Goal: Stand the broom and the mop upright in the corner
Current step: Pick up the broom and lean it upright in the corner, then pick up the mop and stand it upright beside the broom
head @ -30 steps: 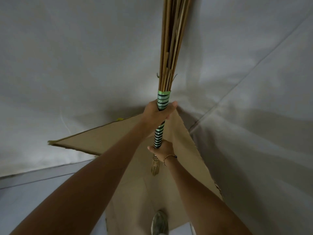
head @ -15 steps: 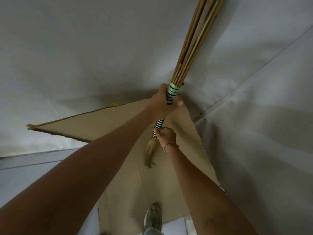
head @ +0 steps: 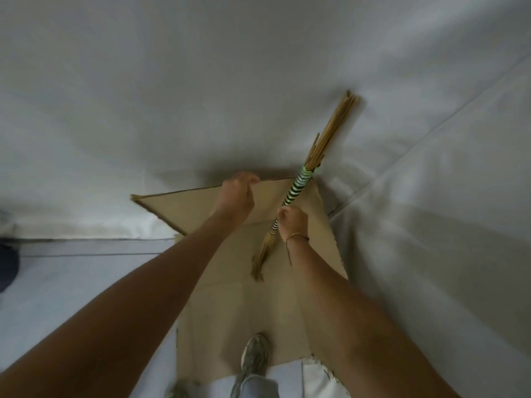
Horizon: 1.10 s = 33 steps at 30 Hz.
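The broom (head: pixel 298 185) has a green-and-black striped grip and a bundle of tan sticks. It tilts up and to the right, with its stick end near the wall beside the corner seam. Its frayed lower end hangs over the cardboard (head: pixel 178 202). My right hand (head: pixel 291 222) is shut on the lower part of the striped grip. My left hand (head: pixel 238 193) is off the broom, just left of it, with its fingers curled and nothing in it. No mop is in view.
Flattened cardboard covers the floor in the corner between two pale walls. My shoe (head: pixel 255 357) stands on its near part. A dark object (head: pixel 5 262) sits at the far left edge on the grey floor.
My left hand has let go of the striped grip and moved left. The broom has dropped lower and tilted further right towards the wall; my right hand still holds it.
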Available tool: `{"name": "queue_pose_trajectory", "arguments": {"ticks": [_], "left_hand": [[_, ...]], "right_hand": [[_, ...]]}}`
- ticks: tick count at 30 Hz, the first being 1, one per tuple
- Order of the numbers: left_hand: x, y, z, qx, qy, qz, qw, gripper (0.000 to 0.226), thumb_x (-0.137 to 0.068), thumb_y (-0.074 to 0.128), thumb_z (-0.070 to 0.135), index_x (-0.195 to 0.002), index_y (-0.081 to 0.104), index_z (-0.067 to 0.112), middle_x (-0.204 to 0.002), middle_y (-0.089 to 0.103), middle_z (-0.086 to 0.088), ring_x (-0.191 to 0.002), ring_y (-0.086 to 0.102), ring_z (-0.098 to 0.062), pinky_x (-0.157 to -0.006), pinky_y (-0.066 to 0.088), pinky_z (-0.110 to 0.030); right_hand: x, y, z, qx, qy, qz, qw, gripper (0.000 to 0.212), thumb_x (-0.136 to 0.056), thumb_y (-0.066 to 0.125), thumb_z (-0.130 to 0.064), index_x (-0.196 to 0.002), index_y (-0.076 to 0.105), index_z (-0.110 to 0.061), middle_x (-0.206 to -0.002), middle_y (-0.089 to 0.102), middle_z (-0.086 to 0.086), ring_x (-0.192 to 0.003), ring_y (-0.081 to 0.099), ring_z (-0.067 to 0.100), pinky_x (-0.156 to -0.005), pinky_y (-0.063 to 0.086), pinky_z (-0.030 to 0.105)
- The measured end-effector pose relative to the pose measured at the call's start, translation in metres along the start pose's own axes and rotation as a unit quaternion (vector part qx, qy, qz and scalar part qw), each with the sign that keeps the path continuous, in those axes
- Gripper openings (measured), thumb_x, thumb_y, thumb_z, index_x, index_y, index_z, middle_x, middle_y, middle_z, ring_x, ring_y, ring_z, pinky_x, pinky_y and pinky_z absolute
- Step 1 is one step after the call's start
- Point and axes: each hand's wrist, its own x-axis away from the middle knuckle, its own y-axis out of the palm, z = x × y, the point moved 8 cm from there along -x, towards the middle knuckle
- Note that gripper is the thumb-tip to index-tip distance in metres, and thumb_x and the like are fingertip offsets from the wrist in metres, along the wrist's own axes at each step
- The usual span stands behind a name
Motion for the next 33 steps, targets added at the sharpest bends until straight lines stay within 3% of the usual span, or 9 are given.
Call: {"name": "queue_pose_trajectory", "arguments": {"ticks": [4, 6, 10, 15, 18, 22, 29, 31, 33], "left_hand": [[0.054, -0.082, -0.013, -0.053, -0.045, -0.014, 0.997, 0.043, -0.086, 0.041, -0.015, -0.120, 0.062, -0.001, -0.128, 0.062, -0.018, -0.113, 0.060, -0.031, -0.094, 0.043, -0.028], [0.097, -0.122, -0.023, -0.115, -0.064, -0.064, 0.989, 0.041, -0.089, 0.040, -0.011, -0.123, 0.060, 0.001, -0.137, 0.056, -0.013, -0.119, 0.057, -0.025, -0.099, 0.042, -0.027], [0.168, -0.201, -0.060, -0.127, -0.132, -0.054, 0.982, 0.034, -0.093, 0.044, -0.001, -0.122, 0.061, 0.005, -0.131, 0.061, -0.012, -0.114, 0.060, -0.027, -0.100, 0.045, -0.034], [0.298, -0.296, -0.133, -0.172, -0.182, -0.024, 0.968, 0.039, -0.098, 0.045, 0.016, -0.134, 0.051, 0.003, -0.137, 0.055, -0.017, -0.124, 0.053, -0.031, -0.110, 0.032, -0.037], [0.402, -0.346, -0.197, -0.183, -0.225, 0.007, 0.957, 0.049, -0.097, 0.046, 0.018, -0.143, 0.038, 0.002, -0.147, 0.044, -0.018, -0.136, 0.039, -0.033, -0.114, 0.026, -0.040], [0.529, -0.383, -0.285, -0.203, -0.294, -0.012, 0.934, 0.059, -0.100, 0.041, 0.021, -0.150, 0.016, 0.003, -0.160, 0.020, -0.014, -0.148, 0.010, -0.036, -0.119, 0.007, -0.047], [0.699, -0.419, -0.380, -0.167, -0.356, -0.030, 0.919, 0.064, -0.100, 0.040, 0.024, -0.151, 0.008, 0.002, -0.162, 0.011, -0.013, -0.150, 0.000, -0.032, -0.120, 0.002, -0.049], [0.743, -0.443, -0.408, -0.153, -0.382, -0.017, 0.911, 0.064, -0.101, 0.039, 0.026, -0.151, 0.009, 0.001, -0.161, 0.013, -0.014, -0.149, 0.001, -0.032, -0.120, 0.003, -0.049], [0.767, -0.464, -0.426, -0.124, -0.386, -0.002, 0.914, 0.059, -0.101, 0.039, 0.023, -0.150, 0.015, -0.001, -0.159, 0.020, -0.015, -0.149, 0.005, -0.033, -0.121, 0.007, -0.046]], "right_hand": [[0.043, -0.016, -0.105, 0.097, -0.127, -0.014, 0.987, 0.025, -0.090, 0.044, -0.012, -0.092, 0.067, 0.000, -0.102, 0.067, 0.022, -0.099, 0.060, 0.037, -0.079, 0.046, 0.039], [0.082, -0.013, -0.159, 0.124, -0.181, -0.032, 0.975, 0.028, -0.091, 0.042, -0.014, -0.094, 0.066, 0.000, -0.104, 0.065, 0.023, -0.100, 0.058, 0.037, -0.079, 0.045, 0.040], [0.161, 0.016, -0.237, 0.150, -0.270, -0.089, 0.947, 0.029, -0.091, 0.040, -0.013, -0.091, 0.066, 0.000, -0.103, 0.064, 0.021, -0.095, 0.059, 0.035, -0.075, 0.045, 0.035], [0.320, 0.110, -0.303, 0.188, -0.372, -0.136, 0.899, 0.035, -0.095, 0.037, -0.017, -0.114, 0.060, -0.001, -0.127, 0.059, 0.015, -0.122, 0.048, 0.030, -0.100, 0.042, 0.039], [0.430, 0.190, -0.317, 0.209, -0.397, -0.199, 0.871, 0.040, -0.099, 0.030, -0.016, -0.131, 0.048, -0.001, -0.146, 0.043, 0.015, -0.139, 0.032, 0.028, -0.117, 0.025, 0.037], [0.539, 0.292, -0.320, 0.240, -0.384, -0.271, 0.850, 0.045, -0.101, 0.024, -0.018, -0.144, 0.030, -0.005, -0.157, 0.024, 0.011, -0.147, 0.013, 0.028, -0.121, 0.013, 0.041], [0.675, 0.396, -0.338, 0.332, -0.409, -0.306, 0.793, 0.047, -0.100, 0.024, -0.027, -0.140, 0.032, -0.004, -0.154, 0.029, 0.013, -0.145, 0.017, 0.033, -0.116, 0.020, 0.049], [0.710, 0.422, -0.358, 0.331, -0.422, -0.320, 0.781, 0.044, -0.100, 0.026, -0.026, -0.133, 0.040, -0.001, -0.146, 0.040, 0.016, -0.139, 0.027, 0.035, -0.113, 0.026, 0.048], [0.730, 0.437, -0.379, 0.304, -0.437, -0.313, 0.787, 0.037, -0.099, 0.029, -0.023, -0.115, 0.051, 0.002, -0.124, 0.055, 0.020, -0.120, 0.046, 0.036, -0.101, 0.037, 0.046]]}}
